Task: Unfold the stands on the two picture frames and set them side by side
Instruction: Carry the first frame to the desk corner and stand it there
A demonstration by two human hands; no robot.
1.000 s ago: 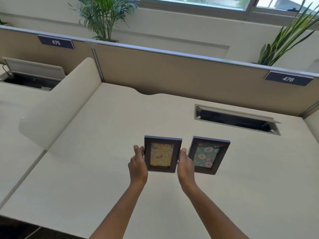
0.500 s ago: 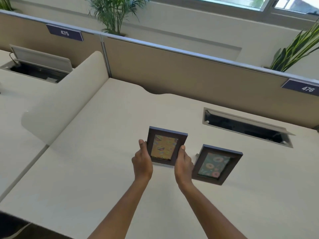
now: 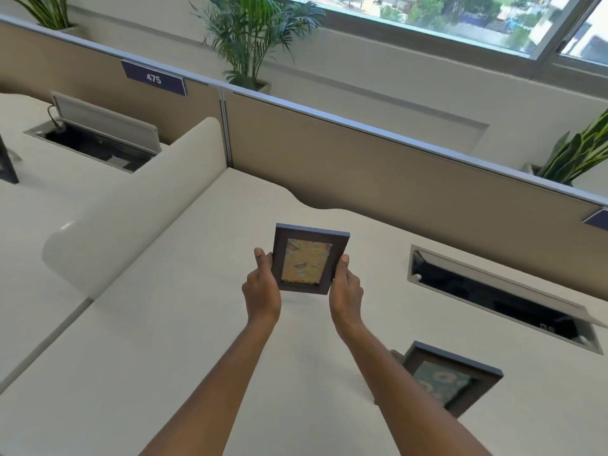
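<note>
A dark-framed picture with an orange patterned print, the orange picture frame, is held upright above the cream desk between both hands. My left hand grips its left edge and my right hand grips its right edge. A second dark frame with a green patterned print, the green picture frame, stands tilted back on the desk at the lower right, behind my right forearm. Its stand is mostly hidden.
An open cable tray is sunk into the desk to the right. A tan partition runs along the back and a rounded cream divider bounds the left. Potted plants stand behind the partition.
Both hands have lifted the orange frame up and away from the green frame, which stays on the desk. The view has swung left and closer.
</note>
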